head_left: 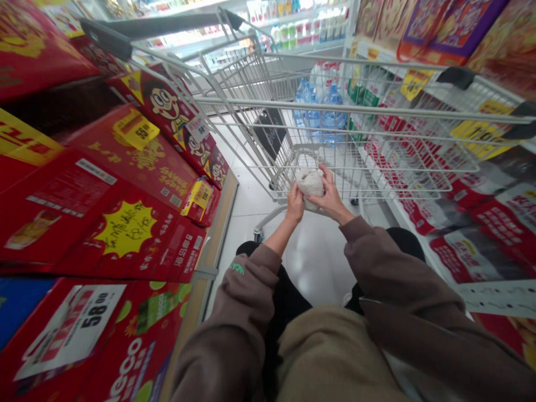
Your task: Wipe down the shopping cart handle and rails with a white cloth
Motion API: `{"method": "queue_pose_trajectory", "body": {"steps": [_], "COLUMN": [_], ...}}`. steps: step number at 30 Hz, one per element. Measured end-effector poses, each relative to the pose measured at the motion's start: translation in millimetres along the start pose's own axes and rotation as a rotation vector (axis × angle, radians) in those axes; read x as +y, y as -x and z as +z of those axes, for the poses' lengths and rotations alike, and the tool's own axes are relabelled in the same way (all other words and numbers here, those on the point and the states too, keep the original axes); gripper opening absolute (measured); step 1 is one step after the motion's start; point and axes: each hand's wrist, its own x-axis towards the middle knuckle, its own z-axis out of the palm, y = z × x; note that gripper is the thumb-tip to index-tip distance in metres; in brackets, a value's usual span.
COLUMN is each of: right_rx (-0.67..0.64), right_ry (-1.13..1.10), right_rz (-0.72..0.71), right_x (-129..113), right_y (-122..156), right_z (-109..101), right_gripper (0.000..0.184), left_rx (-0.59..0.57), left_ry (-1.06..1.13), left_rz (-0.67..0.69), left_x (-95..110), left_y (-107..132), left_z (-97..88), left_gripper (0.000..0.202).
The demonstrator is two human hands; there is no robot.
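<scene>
A crumpled whitish cloth (310,182) is bunched up between my two hands, against the lower wire side of a shopping cart (335,106). My left hand (295,201) wraps the cloth's left side, with its fingers pressed to it. From the right, my right hand (330,196) grips it with the thumb underneath and the fingers over the top edge. Part of the cart's wire is hidden behind the cloth and hands. The cart's dark handle (167,27) is at the upper left.
Red gift boxes (142,145) with yellow price tags are stacked close on the left, above a shelf edge (211,262). Wrapped drink packs (419,206) line the right. Blue-tinted water bottles (333,114) stand beyond the cart. A caster (258,234) rests on the pale tiled floor (314,262).
</scene>
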Motion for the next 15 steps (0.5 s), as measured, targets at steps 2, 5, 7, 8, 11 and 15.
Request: {"method": "queue_pose_trajectory", "body": {"steps": [2,5,7,8,11,15], "right_rx": [-0.068,-0.075,-0.024,0.015,0.133,0.015], "right_ry": [-0.157,-0.292,-0.282,-0.236,0.084,0.594], "right_rz": [0.024,0.101,0.13,0.127,0.043,-0.201], "right_x": [2.2,3.8,5.2,6.2,9.9,11.5], "right_y": [1.8,8.6,12.9,14.2,14.0,4.0], "right_z": [-5.5,-4.4,-0.3,1.4,1.2,-6.0], "right_gripper": [0.067,0.072,0.071,0.071,0.074,0.056], "left_rx": [-0.015,-0.044,-0.056,-0.049,0.035,0.042], "left_ry": [-0.065,-0.166,-0.208,-0.229,-0.311,-0.427], "left_rz": [0.077,0.135,0.154,0.167,0.219,0.292], "left_x": [1.8,6.0,8.8,10.1,14.3,20.3], "left_y": [-0.3,-1.5,-4.2,-6.8,-22.4,-53.5], "left_z": [0.4,1.6,0.2,-2.0,-15.5,-38.7], "left_gripper": [0.054,0.057,0.058,0.058,0.059,0.057]}}
